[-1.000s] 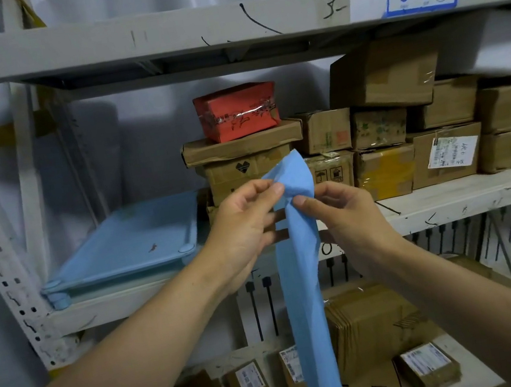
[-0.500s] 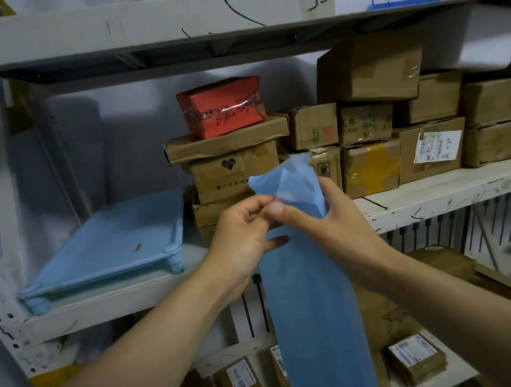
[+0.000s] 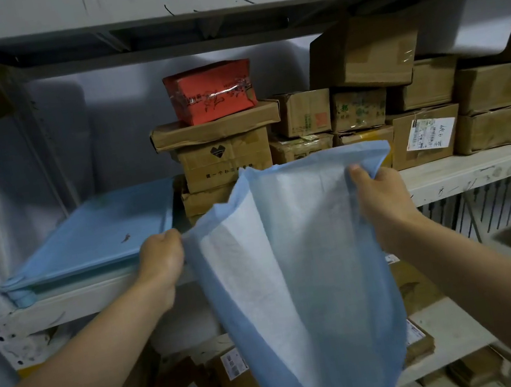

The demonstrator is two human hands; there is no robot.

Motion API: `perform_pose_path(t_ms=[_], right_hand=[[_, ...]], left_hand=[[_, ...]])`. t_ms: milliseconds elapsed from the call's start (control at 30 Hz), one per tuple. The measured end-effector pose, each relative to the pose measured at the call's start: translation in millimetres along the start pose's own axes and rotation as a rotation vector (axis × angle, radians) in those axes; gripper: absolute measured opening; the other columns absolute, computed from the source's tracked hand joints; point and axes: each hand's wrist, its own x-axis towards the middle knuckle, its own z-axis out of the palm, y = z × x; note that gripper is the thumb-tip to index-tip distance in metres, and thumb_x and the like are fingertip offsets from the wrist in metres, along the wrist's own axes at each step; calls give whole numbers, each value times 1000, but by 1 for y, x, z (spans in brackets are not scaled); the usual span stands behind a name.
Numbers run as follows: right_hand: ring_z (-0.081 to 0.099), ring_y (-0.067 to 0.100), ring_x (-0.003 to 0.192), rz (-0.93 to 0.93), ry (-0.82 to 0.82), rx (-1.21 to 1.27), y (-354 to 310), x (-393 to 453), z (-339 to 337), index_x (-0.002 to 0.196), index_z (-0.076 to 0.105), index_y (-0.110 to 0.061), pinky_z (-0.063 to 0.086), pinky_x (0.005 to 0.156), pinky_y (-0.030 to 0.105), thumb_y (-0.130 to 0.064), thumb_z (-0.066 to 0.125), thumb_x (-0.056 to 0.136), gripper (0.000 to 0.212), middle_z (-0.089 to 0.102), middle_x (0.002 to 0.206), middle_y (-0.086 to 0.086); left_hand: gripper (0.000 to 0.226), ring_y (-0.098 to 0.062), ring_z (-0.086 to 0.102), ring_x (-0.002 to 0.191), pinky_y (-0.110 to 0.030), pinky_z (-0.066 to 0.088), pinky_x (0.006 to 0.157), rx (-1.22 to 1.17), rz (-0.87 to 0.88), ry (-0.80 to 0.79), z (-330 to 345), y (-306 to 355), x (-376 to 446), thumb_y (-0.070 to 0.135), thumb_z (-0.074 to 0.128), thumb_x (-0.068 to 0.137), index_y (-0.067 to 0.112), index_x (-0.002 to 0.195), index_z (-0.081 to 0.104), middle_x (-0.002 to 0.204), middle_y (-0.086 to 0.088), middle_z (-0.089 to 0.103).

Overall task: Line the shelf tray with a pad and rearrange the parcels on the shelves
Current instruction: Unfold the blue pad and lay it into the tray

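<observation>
We pinch the pad (image 3: pixel 295 254) by its top edge, the left hand (image 3: pixel 161 259) curled on one corner and the right hand (image 3: pixel 380 195) on the other, so it hangs open in front of the shelf, still creased and not fully spread. The tray (image 3: pixel 91 237) sits bare to our left, beside the stacked parcels (image 3: pixel 224 161). With only two small pinches, a corner could slip, or the loose lower end could snag the shelf edge (image 3: pixel 482 168) and land folded. Swinging it left, we might brush the red box (image 3: pixel 210 92).

Blue absorbent pad (image 3: pixel 295 254), gripped by left hand (image 3: pixel 161 257) and right hand (image 3: pixel 382 201); blue tray (image 3: pixel 91 236) on shelf (image 3: pixel 468 166); stacked cardboard parcels (image 3: pixel 362 51).
</observation>
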Motion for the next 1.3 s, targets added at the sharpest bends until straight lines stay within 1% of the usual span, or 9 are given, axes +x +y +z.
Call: perform_pose_path(t_ms=[133, 267, 400, 567, 700, 867, 1133, 1233, 1300], right_hand=[[51, 21, 72, -140, 66, -76, -8, 11, -7, 91, 60, 0, 40, 60, 31, -27, 43, 107, 36, 55, 80, 10], [45, 17, 62, -327, 22, -152, -21, 9, -7, 74, 54, -8, 37, 56, 28, -29, 43, 107, 41, 50, 69, 5], [58, 17, 72, -493, -43, -175, -31, 3, -11, 81, 56, -23, 51, 63, 32, -33, 42, 107, 31, 60, 79, 0], [60, 5, 72, -555, -31, -157, -36, 2, -23, 85, 56, -27, 49, 58, 15, -34, 43, 107, 27, 61, 82, -7], [61, 7, 75, -531, -29, -108, -38, 4, -33, 87, 57, -25, 51, 65, 18, -36, 43, 106, 26, 61, 83, -6], [61, 12, 78, -530, -15, -74, -42, 6, -42, 91, 59, -20, 50, 65, 18, -34, 44, 107, 26, 61, 85, -1], [57, 20, 74, -488, 15, -97, -32, 9, -62, 83, 58, -11, 48, 66, 30, -33, 44, 107, 35, 57, 78, 7], [49, 23, 67, -449, 92, -190, -20, 17, -75, 82, 57, -5, 40, 63, 35, -32, 47, 105, 36, 50, 72, 12], [49, 25, 65, -377, 150, -305, -6, 27, -86, 77, 56, -4, 41, 61, 38, -35, 51, 100, 39, 52, 69, 15]], left_hand=[[63, -30, 54, 93, -33, 33, 68, 41, 98, 4, 3, 3, 1, 51, 47, 98, -5, 128, 52, 96, -18, 57], [94, -20, 46, 128, -40, 42, 103, 192, 339, -152, 21, 8, -13, 63, 69, 77, 17, 150, 31, 150, -4, 42], [118, -16, 28, 146, -43, 32, 114, 293, 442, -445, 36, 13, -17, 51, 87, 63, 33, 156, 16, 162, 6, 23], [92, -13, 44, 137, -32, 38, 108, 338, 416, -737, 56, -1, -23, 38, 85, 70, 24, 149, 39, 151, 7, 46], [65, -7, 55, 119, -32, 47, 105, 308, 429, -852, 78, -6, -34, 24, 79, 81, 21, 140, 51, 129, 13, 58], [53, 0, 58, 101, -10, 48, 65, 240, 414, -815, 102, -7, -40, 22, 71, 89, 19, 139, 53, 127, 5, 61], [21, -18, 66, 95, -24, 52, 77, 293, 405, -774, 123, -8, -47, 22, 60, 98, 7, 109, 69, 106, -4, 70], [31, -37, 63, 100, -40, 51, 84, 350, 443, -690, 118, -7, -43, 28, 54, 100, 0, 106, 66, 107, -23, 67], [35, -35, 64, 100, -40, 49, 85, 385, 454, -664, 110, -2, -37, 35, 52, 100, 3, 106, 66, 107, -20, 68]])
